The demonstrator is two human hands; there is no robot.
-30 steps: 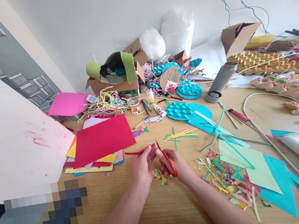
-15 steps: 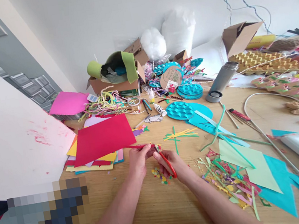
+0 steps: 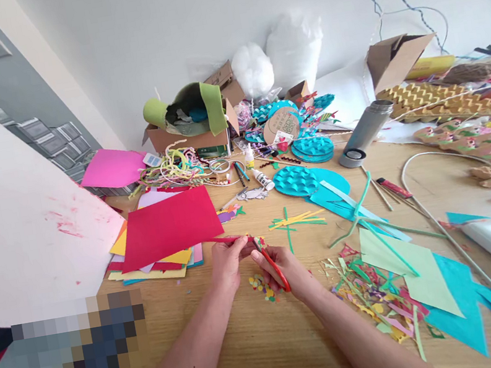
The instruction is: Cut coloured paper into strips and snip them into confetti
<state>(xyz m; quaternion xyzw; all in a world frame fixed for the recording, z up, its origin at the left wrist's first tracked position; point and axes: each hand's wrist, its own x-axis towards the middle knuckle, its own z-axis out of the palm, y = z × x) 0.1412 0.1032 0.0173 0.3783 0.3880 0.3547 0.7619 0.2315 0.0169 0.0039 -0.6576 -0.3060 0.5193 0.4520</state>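
Red paper strip [image 3: 229, 238]: left end near the red sheet [image 3: 170, 226]. Your left hand [image 3: 226, 267] pinches it, thumb against fingers. Strip's right end at the blades of the scissors [image 3: 278, 271], blade gap unclear. Your right hand [image 3: 290, 269] curls closed around the red handles.

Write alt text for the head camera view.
A bare left hand holds a narrow red paper strip at the blades of red-handled scissors in the right hand, near small multicoloured paper pieces on a wooden table.
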